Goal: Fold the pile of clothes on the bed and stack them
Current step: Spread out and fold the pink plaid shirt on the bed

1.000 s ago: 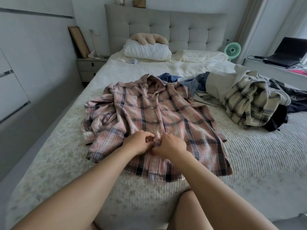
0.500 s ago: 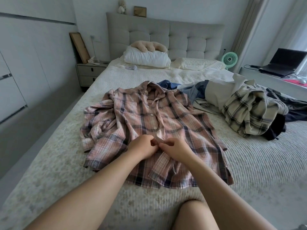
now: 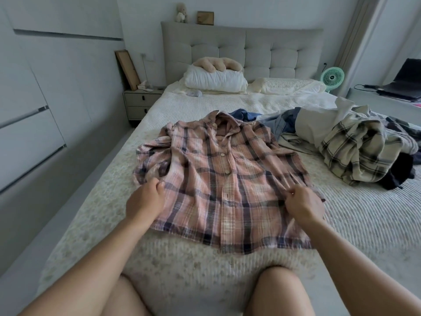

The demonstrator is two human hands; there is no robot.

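Observation:
A pink plaid shirt (image 3: 218,179) lies face up and buttoned on the bed (image 3: 364,224), collar toward the headboard. My left hand (image 3: 145,199) pinches the fabric at its left side, near the bunched left sleeve. My right hand (image 3: 304,202) pinches the fabric at its right side. A pile of unfolded clothes (image 3: 355,147) sits to the right: a cream plaid garment on top, with grey, blue and dark pieces under and around it.
Two pillows (image 3: 216,80) and a plush toy lie by the grey headboard. A nightstand (image 3: 141,103) stands left of the bed, with wardrobe doors along the left wall. A green fan (image 3: 332,77) and a laptop (image 3: 405,83) are at the right. My knees are at the bed's near edge.
My hands have moved apart from the shirt's button line at the centre to its left and right sides. The shirt front now lies flatter and spread wider.

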